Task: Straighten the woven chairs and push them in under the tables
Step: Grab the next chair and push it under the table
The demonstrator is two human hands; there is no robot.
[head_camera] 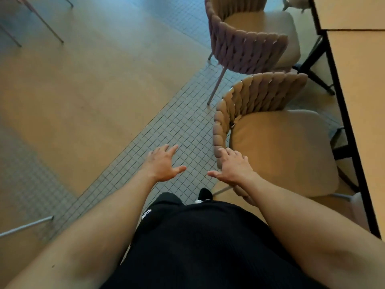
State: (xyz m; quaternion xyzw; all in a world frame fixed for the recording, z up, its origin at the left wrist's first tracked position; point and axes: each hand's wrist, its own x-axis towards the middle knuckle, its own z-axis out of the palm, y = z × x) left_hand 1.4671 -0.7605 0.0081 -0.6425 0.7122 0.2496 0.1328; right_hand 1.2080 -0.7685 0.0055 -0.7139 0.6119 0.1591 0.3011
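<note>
Right grip (233,166) spread, fingertips touching woven backrest of beige chair (277,142) at its near end; seat lies beyond and right of that grip, toward counter (362,90), front edge about at counter edge, not yet tucked under. Backrest curves away forward from grip, chair apparently turned askew. Left grip (163,163) spread, holding nothing, well left over tiled floor (183,122). Pink chair (250,46) farther ahead, also out. Likely push rightward.
</note>
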